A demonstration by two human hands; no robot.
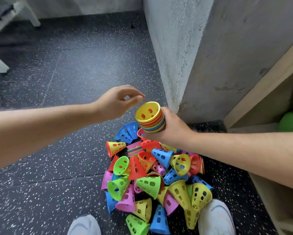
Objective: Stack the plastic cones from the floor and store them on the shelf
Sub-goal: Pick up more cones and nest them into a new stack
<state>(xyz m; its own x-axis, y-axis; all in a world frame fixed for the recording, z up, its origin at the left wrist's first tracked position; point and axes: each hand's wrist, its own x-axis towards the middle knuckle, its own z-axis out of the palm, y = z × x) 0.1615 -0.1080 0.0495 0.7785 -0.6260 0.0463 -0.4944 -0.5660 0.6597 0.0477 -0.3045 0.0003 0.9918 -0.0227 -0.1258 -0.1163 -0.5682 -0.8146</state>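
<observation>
Stack of nested plastic cones, yellow one on top (149, 116), held in right hand (171, 133), fingers wrapped round its lower rims, open mouth tilted up, probably to take the next cone. Left hand (118, 102) hovers just beside the mouth, fingers loosely curled, apparently empty; blur there. Loose coloured perforated cones (152, 180) heaped directly below on dark speckled floor (57, 82), at the grey concrete pillar (184, 56) corner. Pale wooden shelf (264, 85) far right, close enough for storing.
</observation>
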